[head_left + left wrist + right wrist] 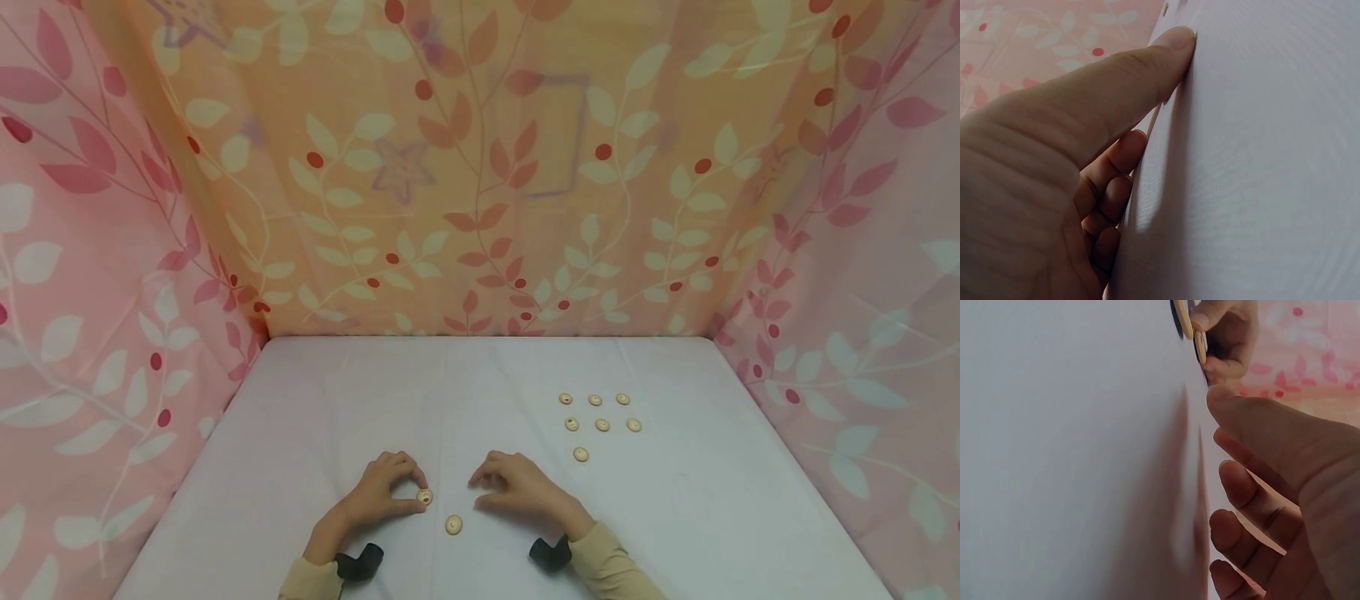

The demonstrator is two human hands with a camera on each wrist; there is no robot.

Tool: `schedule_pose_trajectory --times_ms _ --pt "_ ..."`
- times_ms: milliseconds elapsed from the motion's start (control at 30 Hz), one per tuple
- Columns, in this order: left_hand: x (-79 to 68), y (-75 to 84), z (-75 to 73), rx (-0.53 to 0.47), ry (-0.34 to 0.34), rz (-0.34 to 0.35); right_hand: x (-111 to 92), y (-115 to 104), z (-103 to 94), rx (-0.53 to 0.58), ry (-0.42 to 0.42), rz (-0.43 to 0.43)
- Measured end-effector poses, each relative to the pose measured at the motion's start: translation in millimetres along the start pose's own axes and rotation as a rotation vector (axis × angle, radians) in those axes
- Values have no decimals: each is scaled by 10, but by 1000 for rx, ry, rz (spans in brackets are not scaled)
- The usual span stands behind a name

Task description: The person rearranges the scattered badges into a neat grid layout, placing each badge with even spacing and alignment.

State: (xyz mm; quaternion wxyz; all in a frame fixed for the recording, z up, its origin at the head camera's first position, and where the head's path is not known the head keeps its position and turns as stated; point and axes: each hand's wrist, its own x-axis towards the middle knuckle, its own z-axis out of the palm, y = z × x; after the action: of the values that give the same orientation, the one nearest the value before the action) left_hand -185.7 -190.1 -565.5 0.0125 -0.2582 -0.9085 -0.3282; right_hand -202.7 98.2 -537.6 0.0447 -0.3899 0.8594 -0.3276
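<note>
My left hand (382, 490) pinches a small round wooden disc (424, 497) between thumb and index finger, low over the white table. A dark mark shows on the disc's face. In the left wrist view, the thumb (1129, 81) hides this disc. Another pale disc with a ringed rim, a loose wooden disc (453, 524), lies between the hands, nearer the front. My right hand (521, 487) hovers right of it, fingers loosely bent, thumb and index apart with nothing between them. The right wrist view shows the pinched disc (1200, 347) edge-on, by the left fingertips.
Several similar discs (602, 425) lie in loose rows on the right side of the white table (360, 392). Leaf-patterned cloth (480, 167) hangs at the back and both sides. A dark strap-on device (551, 554) sits at each wrist.
</note>
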Motion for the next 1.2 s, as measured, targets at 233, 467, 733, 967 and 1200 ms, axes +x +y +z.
schedule_pose_trajectory --times_ms 233,467,733,967,1200 --pt "4 -1 6 1 -1 -1 44 -80 76 5 -81 -5" --pt "4 16 -1 -4 1 -6 82 -136 119 -3 -120 -91" --pt "-5 24 -9 5 3 -11 119 -178 169 -84 -159 -193" --pt "-7 24 -11 -16 -6 -16 116 -171 198 -123 -174 -171" --pt "0 24 -10 -9 -5 -12 111 -158 219 -121 -162 -175"
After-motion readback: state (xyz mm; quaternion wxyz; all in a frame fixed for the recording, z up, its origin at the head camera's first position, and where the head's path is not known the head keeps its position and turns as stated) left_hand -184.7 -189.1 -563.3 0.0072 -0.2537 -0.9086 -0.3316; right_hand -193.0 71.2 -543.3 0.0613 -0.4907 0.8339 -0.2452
